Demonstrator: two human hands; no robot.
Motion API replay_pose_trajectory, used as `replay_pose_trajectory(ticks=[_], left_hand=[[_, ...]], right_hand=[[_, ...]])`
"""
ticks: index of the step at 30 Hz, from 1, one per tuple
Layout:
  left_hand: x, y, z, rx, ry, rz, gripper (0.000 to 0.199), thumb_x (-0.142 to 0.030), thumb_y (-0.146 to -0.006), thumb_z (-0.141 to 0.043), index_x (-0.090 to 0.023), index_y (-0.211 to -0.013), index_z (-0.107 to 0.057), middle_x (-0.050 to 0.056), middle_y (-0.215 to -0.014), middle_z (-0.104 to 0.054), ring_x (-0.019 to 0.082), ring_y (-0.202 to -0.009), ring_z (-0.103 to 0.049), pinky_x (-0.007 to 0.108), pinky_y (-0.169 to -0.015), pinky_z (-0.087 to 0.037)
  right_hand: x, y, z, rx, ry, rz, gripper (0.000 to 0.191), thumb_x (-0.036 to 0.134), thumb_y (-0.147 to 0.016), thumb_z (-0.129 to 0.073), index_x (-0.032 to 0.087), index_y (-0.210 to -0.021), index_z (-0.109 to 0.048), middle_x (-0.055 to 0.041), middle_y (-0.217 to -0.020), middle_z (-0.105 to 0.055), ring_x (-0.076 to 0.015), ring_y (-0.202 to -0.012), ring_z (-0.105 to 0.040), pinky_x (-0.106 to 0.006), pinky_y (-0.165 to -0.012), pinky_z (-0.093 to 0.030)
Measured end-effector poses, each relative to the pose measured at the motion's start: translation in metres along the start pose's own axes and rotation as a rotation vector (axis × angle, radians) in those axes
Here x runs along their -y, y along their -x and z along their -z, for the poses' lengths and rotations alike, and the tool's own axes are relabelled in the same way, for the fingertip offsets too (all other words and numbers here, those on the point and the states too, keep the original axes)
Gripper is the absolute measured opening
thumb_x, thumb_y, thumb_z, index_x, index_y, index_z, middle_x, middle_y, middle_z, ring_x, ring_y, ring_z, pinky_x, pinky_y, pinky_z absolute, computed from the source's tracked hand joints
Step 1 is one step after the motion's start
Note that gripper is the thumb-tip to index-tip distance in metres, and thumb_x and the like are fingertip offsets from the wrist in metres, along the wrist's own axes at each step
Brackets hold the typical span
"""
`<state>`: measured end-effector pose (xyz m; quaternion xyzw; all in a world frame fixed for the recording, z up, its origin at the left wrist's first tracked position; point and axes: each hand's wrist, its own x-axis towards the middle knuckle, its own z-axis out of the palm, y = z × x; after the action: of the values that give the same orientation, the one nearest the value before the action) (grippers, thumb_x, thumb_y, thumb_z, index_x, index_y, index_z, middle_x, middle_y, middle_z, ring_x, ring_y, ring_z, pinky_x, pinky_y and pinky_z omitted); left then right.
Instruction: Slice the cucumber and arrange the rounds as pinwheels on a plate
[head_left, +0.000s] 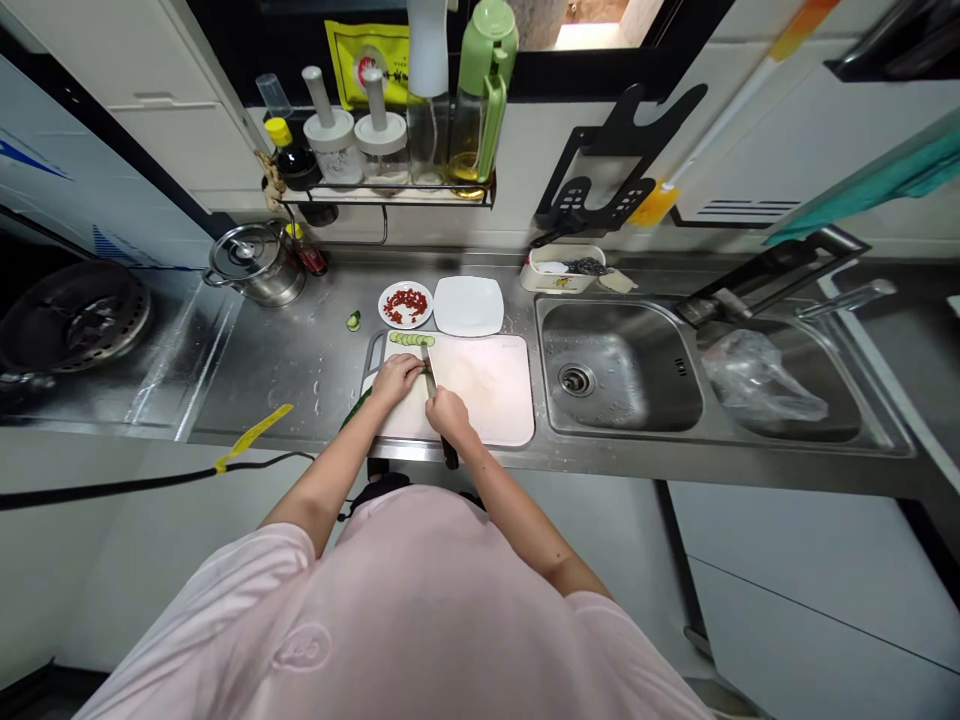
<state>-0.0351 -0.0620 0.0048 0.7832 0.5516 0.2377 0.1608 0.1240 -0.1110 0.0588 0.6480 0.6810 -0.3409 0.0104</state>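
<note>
My right hand (450, 414) is wrapped round the handle of a kitchen knife (450, 454), its blade pointing away from me over a pale cutting board (487, 385). Beside the blade, my left hand (397, 380) presses its closed fingers down on a dark green cucumber (355, 408), which is partly hidden under the hand and forearm. A row of cucumber slices (411, 340) lies along the far left edge of the board. Just behind the board are a small plate of chopped red pieces (406, 290) and a white square plate (469, 318).
A cucumber end (353, 321) lies left of the board. Further left stand a lidded pot (259, 264) and a wok (71, 315). The steel sink (622, 390) is on the right, with a plastic bag (761, 375) in its second basin. Above hangs a condiment rack (390, 195).
</note>
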Motion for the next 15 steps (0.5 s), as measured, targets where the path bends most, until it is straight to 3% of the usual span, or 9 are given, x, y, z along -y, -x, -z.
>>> replay_pose_trajectory(ticks=[7, 15], left_hand=[[0.0, 0.0, -0.001, 0.017, 0.003, 0.017, 0.023, -0.029, -0.091, -0.048, -0.023, -0.1, -0.068, 0.005, -0.101, -0.067, 0.019, -0.098, -0.057, 0.035, -0.09, -0.044], [-0.001, 0.0, -0.001, 0.016, 0.002, 0.017, 0.023, -0.028, -0.091, -0.048, -0.023, -0.1, -0.068, 0.005, -0.101, -0.067, 0.02, -0.098, -0.058, 0.036, -0.091, -0.044]], right_hand=[[-0.01, 0.017, -0.005, 0.027, 0.023, 0.004, 0.024, 0.02, -0.09, -0.038, 0.013, -0.101, -0.058, -0.0146, -0.097, -0.067, -0.0244, -0.091, -0.064, -0.028, -0.071, -0.043], [-0.002, 0.002, -0.004, 0.012, 0.021, -0.01, 0.025, 0.02, -0.09, -0.039, 0.013, -0.103, -0.059, -0.0154, -0.1, -0.067, -0.0249, -0.094, -0.064, -0.029, -0.073, -0.043]])
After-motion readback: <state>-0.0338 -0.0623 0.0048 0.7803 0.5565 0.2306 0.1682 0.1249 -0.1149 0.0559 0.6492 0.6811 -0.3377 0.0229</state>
